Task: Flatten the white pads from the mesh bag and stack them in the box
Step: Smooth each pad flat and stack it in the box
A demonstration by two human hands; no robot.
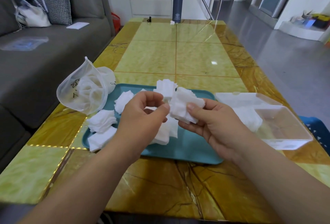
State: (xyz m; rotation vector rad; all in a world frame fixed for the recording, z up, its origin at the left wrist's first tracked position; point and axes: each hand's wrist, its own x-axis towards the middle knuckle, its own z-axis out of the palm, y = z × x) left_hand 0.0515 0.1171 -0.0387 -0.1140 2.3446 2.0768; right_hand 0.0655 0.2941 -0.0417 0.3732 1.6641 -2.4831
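- Evidently the flattening step: above the teal tray (pixel 194 152), the left hand (pixel 142 115) pinches one edge of the clumped pads (pixel 182 106), and the right hand (pixel 210 124) curls round the rest, thumb on top.
- Next, probably peel one pad free, smooth it, and carry it to the box (pixel 285 125) just right of the tray.
- Loose pads (pixel 101 122) lie on the tray's left end.
- The mesh bag (pixel 84 91) sits at its far-left corner on the surface (pixel 178 54).

wide open tabletop (pixel 196 58) lay past the tray (pixel 192 148), bag (pixel 84 91) crowded its left, box (pixel 285 129) hemmed the right, flask (pixel 176 5) way back
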